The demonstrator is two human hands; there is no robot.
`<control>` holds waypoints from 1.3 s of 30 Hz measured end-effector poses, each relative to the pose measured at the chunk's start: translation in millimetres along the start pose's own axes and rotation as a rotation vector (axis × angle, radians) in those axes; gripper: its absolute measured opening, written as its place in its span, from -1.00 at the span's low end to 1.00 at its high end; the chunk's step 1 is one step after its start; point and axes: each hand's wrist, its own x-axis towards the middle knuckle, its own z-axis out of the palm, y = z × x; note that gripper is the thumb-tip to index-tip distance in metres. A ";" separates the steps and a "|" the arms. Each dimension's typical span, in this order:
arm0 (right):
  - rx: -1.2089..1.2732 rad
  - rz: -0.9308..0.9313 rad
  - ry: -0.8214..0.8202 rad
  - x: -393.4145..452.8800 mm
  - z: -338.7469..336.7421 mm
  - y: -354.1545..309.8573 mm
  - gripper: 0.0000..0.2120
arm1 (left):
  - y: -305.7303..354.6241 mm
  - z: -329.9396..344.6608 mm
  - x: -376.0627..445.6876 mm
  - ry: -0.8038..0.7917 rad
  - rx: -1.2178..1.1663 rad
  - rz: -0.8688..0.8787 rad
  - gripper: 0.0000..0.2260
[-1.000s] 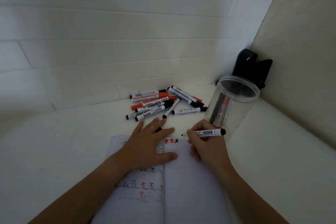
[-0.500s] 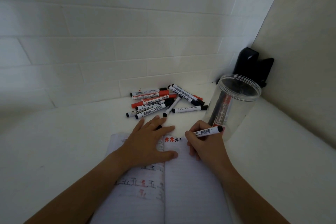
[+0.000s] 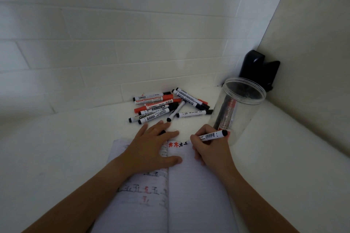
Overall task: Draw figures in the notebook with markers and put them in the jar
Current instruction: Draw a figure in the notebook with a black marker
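The white counter [image 3: 56, 147] ran along a tiled wall into a corner at the right. At the lower centre an open lined notebook [image 3: 197, 195] lay flat on it, its left page carrying rows of black and red characters. The left hand [image 3: 151, 147] lay palm down across the top of that left page, fingers spread and straight, the thumb reaching over the spine fold onto the right page; something small and dark showed beneath the fingers, but it could not be made out. Beyond the fingertips, near the wall, a loose pile of markers [image 3: 168, 106] lay on the counter, black-capped and red-capped barrels crossing one another. Along the top line of the right page stood a short row of small figures [image 3: 177, 144], two in red followed by black strokes. Just right of that row the right hand [image 3: 210, 149] rested on the page, fingers curled round a white-barrelled black marker [image 3: 212, 135] and pinching it near the tip; the tip was at the paper beside the last black stroke, and the capped rear end pointed right toward the jar. The clear plastic jar [image 3: 244, 89] stood upright and lidless just behind that hand, holding at least one dark marker with a red label leaning inside. A black object [image 3: 259, 66] sat in the corner behind the jar.
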 end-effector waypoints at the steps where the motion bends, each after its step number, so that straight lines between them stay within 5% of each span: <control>1: -0.001 -0.001 0.001 -0.5 0.1 -0.2 -0.84 | -0.6 0.4 0.0 0.001 -0.002 0.001 -0.07; 39: -0.029 -0.052 -0.011 -2.6 1.4 1.2 -0.84 | -2.9 3.0 0.3 0.039 -0.024 0.006 -0.15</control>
